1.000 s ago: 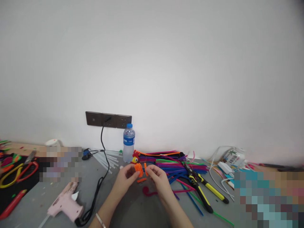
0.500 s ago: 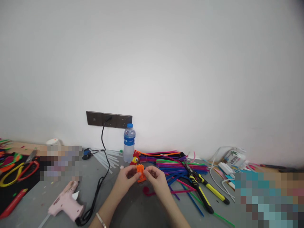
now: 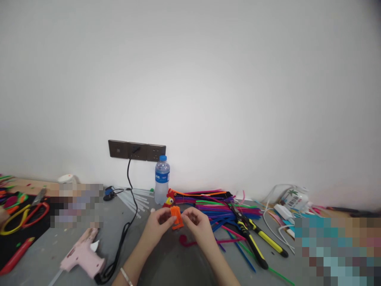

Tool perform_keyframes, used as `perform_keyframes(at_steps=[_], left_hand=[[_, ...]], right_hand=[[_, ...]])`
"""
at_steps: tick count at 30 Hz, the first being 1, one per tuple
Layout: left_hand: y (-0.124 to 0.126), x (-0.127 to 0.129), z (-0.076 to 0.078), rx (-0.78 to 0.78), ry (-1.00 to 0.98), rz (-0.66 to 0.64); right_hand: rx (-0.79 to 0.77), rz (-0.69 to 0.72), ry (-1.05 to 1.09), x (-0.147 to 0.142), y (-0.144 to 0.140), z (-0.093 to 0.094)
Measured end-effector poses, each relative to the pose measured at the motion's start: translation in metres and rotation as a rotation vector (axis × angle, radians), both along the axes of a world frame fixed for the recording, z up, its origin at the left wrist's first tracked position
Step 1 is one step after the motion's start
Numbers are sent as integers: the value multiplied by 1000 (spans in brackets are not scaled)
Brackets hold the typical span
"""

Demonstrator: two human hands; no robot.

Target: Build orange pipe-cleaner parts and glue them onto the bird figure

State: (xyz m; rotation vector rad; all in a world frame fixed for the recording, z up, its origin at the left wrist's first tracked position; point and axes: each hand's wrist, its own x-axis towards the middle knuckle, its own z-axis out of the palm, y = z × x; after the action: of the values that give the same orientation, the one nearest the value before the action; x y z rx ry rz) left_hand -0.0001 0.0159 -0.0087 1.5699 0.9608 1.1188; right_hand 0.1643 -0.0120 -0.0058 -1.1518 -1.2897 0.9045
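Between my hands is a small orange piece of folded pipe cleaner, its strands lying side by side. My left hand pinches its left edge between thumb and fingers. Just off its right edge is my right hand, fingertips pressed together; whatever they may hold is too small to make out. Behind the left hand stands a red and yellow figure with a round eye, its lower part hidden. A magenta pipe cleaner with a coiled end lies on the grey table below the right hand.
A pink glue gun with a black cord lies left. A water bottle stands by the wall. Pipe cleaners and yellow-black pliers lie right. Scissors lie far left, where part of another hand shows.
My right hand has shifted slightly right, opening a small gap to the orange piece. My left hand keeps its hold. Another hand has appeared at the far left edge.
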Motion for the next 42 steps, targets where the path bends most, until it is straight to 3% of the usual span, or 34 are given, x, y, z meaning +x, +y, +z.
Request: perform_keyframes(at_steps=[15,26,34,42], left_hand=[[-2,0,0,5,33,-31],[-4,0,4,18,90,-39],[-3,-1,2,11,76,-36],[-3,0,1,-12,46,11]], right_hand=[[-22,-48,-52,-4,-5,10],[-37,-3,-37,-2,-6,9],[-7,9,-107,0,-7,11],[104,-96,-97,11,-7,15]])
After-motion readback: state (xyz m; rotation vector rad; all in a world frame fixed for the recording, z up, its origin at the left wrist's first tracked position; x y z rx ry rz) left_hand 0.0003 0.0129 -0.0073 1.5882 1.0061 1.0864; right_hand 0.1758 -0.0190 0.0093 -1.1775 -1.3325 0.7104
